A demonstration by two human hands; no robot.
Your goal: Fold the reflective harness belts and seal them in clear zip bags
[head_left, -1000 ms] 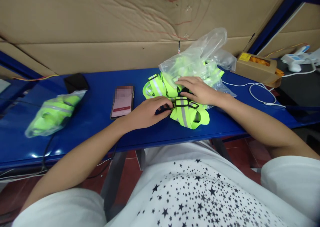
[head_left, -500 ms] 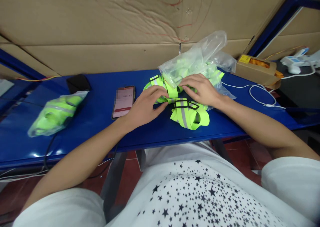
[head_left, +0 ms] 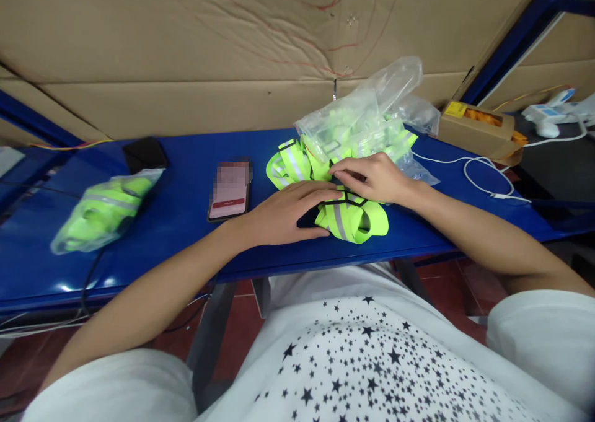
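The black smartphone [head_left: 229,189] has its screen blurred, and the neon-yellow reflective strap with black buckles [head_left: 354,219] is half hidden under both hands, near the front edge of the glossy blue tabletop [head_left: 176,227]. The left hand [head_left: 284,214] lies flat on it, fingers spread. The right hand [head_left: 377,177] curls over it, can't tell if it's pinching. There's a stretch of bare blue left of the phone and a cardboard wall [head_left: 186,50] behind.

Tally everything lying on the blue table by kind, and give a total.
Bags of neon reflective straps: 2
Loose neon reflective strap pile: 1
Lit phone: 1
Black flat case: 1
Cardboard box: 1
White cable: 1
Total: 7
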